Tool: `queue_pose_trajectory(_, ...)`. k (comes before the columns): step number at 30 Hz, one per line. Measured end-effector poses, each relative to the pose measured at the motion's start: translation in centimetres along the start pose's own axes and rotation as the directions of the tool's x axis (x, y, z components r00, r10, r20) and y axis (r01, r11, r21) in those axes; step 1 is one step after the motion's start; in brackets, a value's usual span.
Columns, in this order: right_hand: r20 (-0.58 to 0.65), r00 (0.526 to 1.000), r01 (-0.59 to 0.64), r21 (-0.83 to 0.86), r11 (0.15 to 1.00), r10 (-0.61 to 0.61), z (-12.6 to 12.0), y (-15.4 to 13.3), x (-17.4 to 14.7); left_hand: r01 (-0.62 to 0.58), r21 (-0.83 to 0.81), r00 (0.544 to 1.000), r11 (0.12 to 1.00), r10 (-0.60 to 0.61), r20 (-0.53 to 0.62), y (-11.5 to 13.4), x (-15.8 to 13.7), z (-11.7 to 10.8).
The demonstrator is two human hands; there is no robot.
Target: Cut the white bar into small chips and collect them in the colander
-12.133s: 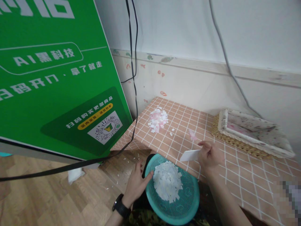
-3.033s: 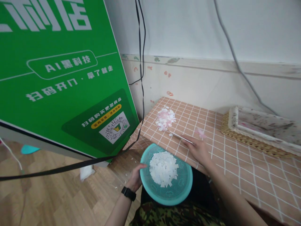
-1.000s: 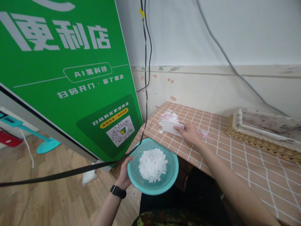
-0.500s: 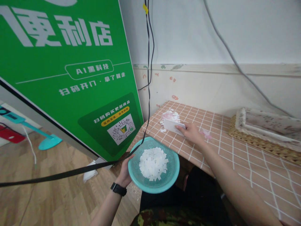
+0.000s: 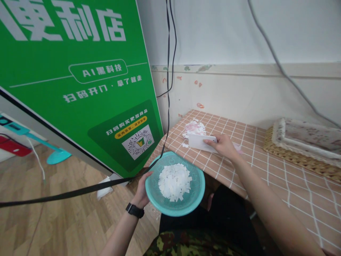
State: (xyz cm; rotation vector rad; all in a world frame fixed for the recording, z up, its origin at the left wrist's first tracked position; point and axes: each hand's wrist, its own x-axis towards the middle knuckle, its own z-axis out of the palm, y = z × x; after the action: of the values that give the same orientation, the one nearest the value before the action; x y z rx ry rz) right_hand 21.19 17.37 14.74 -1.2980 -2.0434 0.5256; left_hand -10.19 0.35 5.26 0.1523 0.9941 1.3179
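Left hand [image 5: 142, 189] curled around the left rim of a teal colander [image 5: 175, 211], thumb over the edge, the remaining fingers mostly hidden beneath; a dark watch [image 5: 135, 210] sits on that wrist. Colander is held below the near edge of the table [image 5: 234, 133], above the person's lap, tilted slightly, with a heap of white scraps [image 5: 175, 182] in the middle of its floor. Right hand [image 5: 225, 146] pinches a flat white plate [image 5: 199, 142] at its right end, thumb on the near face, other fingers largely out of sight behind. Plate stands on its long edge over the table, at the near side of a loose pile of white and pink scraps [image 5: 195, 127], partly covering it; contact between plate and pile cannot be judged. A few white pieces [image 5: 185, 145] lie just left of the plate's lower edge. Pink patch [image 5: 239, 148] on the cloth beyond the right hand, partly hidden by it. Wicker basket [image 5: 303, 140] with a floral lining rests farther right, near the wall. To the left, a green panel [image 5: 77, 117] with white lettering; a black strap [image 5: 168, 103] hangs beside it, crossing the colander's far-left rim in view.
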Motion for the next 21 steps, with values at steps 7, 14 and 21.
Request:
queue_pose_trajectory(7, 0.0, 0.995, 0.095, 0.043, 0.995, -0.095, 1.6, -1.4, 0.0, 0.025, -0.036, 1.0, 0.999, -0.025, -0.018, -0.3, 0.1, -0.1)
queue_pose_trajectory(14, 0.102, 0.992, 0.072, -0.022, 0.997, -0.069, 0.3, -0.8, -0.8, 0.02, 0.005, 1.0, 1.0, -0.02, 0.007, -1.2, 0.3, -0.4)
queue_pose_trajectory(21, 0.024, 0.997, 0.073, -0.138, 0.988, -0.07, -1.8, -1.0, -2.1, 0.071, -0.034, 0.997, 0.997, -0.071, -0.003, -0.5, 0.0, -0.3)
